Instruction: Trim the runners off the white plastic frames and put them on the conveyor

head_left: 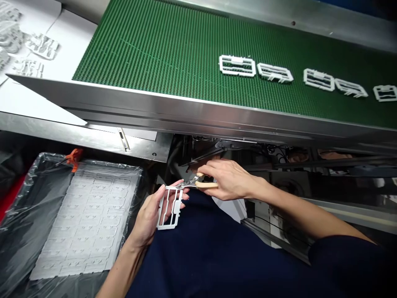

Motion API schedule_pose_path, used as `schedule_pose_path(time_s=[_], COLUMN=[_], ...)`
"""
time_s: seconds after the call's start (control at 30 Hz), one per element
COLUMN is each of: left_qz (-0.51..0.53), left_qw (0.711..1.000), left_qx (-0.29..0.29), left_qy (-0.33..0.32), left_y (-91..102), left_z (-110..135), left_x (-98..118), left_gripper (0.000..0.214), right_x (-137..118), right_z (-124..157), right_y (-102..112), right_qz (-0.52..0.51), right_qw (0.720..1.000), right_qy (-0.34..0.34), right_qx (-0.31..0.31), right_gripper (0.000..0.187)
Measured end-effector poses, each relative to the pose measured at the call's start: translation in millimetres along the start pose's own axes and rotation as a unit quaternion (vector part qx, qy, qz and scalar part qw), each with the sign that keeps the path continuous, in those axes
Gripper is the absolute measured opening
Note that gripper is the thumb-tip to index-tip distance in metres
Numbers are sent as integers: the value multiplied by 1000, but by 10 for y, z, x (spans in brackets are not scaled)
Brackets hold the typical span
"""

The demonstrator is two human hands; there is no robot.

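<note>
Between the thumb and fingers of my left hand [148, 217] is a white plastic frame [167, 226] with thin inner bars and small side tabs. It is tilted and held over my lap. My right hand [228, 180] grips nippers [207, 185] with cream handles. Their metal jaws reach the frame's upper right corner; whether they are closed on the plastic I cannot tell. Several similar white frames [237, 66] lie along the green ribbed conveyor belt [149, 45] beyond my hands.
A tray lined with dark plastic film [25, 231] holds rows of flat white parts [83, 223] at lower left. An orange-handled tool [73, 159] rests on its rim. A slim cutter [123, 138] lies on the metal ledge [145, 151]. White pieces [41, 45] sit at upper left.
</note>
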State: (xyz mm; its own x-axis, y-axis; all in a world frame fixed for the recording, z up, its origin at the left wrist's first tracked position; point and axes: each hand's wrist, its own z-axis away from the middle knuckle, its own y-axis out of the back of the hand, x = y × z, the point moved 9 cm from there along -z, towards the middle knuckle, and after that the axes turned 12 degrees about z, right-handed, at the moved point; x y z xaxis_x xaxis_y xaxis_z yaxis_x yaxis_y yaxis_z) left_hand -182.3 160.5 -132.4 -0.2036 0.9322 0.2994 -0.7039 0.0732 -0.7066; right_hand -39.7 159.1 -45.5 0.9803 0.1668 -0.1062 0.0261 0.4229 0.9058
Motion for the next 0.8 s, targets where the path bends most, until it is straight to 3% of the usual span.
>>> schedule_pose_path(time_s=[0.23,0.6,0.7,0.8], left_qz=[2,-12,5,54], left_qw=[1000,1000,1000,998], left_qx=[-15,5,3,-8], left_qy=[7,2,-3,-28], left_y=[7,-25,-55,-98], left_z=[-16,-10,-22,-44], left_x=[-47,-79,-86,-40], left_gripper=[42,45,44,40], right_x=[35,66,107,211], right_z=[-3,34,41,43], right_y=[6,17,-38,-158], right_qz=[3,-2,-53,-173], right_qw=[1000,1000,999,983], right_qy=[9,16,0,-57], right_qx=[-20,2,6,7], right_gripper=[27,22,21,29])
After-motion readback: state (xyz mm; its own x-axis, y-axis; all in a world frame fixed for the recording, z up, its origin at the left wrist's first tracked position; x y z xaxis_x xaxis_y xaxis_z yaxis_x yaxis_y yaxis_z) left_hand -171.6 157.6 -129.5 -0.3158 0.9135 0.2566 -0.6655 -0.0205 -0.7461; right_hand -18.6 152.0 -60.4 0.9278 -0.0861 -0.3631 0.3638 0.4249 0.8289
